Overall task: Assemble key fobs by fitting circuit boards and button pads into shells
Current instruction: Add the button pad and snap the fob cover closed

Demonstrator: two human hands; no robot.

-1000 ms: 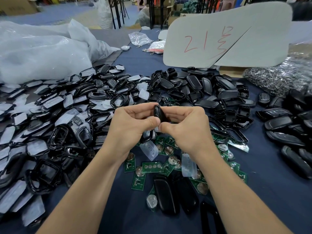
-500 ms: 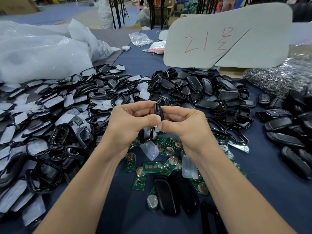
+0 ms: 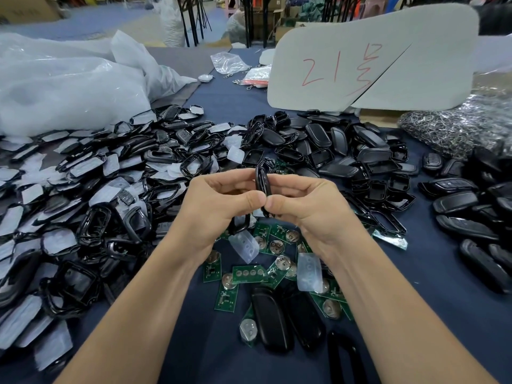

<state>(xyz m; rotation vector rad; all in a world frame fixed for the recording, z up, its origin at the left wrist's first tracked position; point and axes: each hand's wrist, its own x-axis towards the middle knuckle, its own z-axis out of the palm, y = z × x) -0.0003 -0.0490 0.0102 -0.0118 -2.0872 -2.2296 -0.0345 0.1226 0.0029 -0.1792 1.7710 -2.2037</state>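
Views: one, head-worn, wide-angle.
Position: over near edge of worktop (image 3: 432, 286).
Facing: forward and down, along worktop toward white board (image 3: 374, 65) at far end; room floor (image 3: 83, 23) in top strip.
Worktop fills lower three quarters of frame.
Range: close.
At frame centre: left grip (image 3: 221, 200) and right grip (image 3: 310, 206), both pinching fob shell (image 3: 262, 187).
From bottom corners: left forearm (image 3: 155, 300), right forearm (image 3: 388, 314), converging mid-frame.
Overlap: single view only.

Assembly workshop – heaps of black shells (image 3: 346, 151), loose circuit boards (image 3: 249, 273) on a table
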